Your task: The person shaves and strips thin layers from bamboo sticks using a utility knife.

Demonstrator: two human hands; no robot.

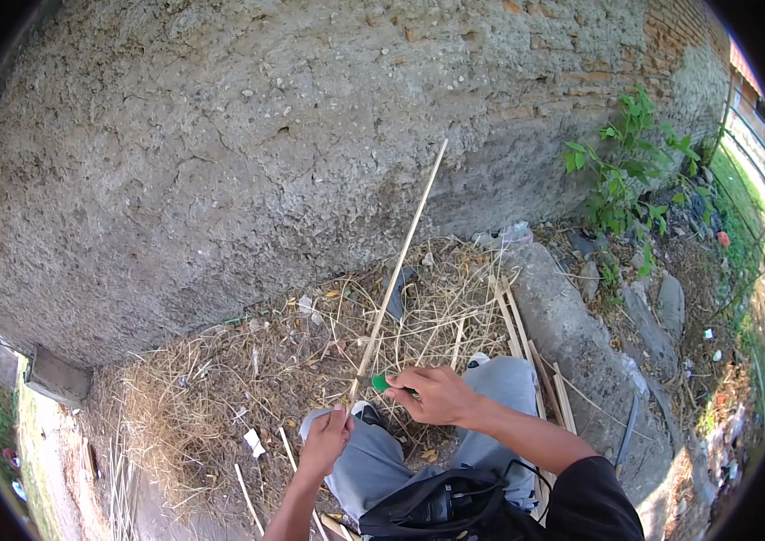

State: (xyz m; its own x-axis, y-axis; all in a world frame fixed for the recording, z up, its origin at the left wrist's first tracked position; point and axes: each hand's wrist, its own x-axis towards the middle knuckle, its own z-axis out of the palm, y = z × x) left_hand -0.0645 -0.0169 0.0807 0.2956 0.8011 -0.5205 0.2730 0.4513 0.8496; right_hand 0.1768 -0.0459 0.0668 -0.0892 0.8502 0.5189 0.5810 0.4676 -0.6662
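Observation:
A long, thin, pale bamboo strip [409, 239] slants up and away from my lap, its far end in front of the wall. My left hand [326, 439] is closed around its near end, above my left knee. My right hand [434, 395] is closed on a small green object [380, 383] that sticks out past the fingers toward the strip, close beside it. The rest of the green object is hidden in the hand, so its exact kind cannot be told.
Dry shavings and straw [184, 415] cover the ground around my feet. A rough, crumbling wall [247, 153] rises ahead. More pale strips [513, 320] lean by a concrete ledge [558, 307] on the right. A leafy green plant [626, 162] grows at the wall's foot.

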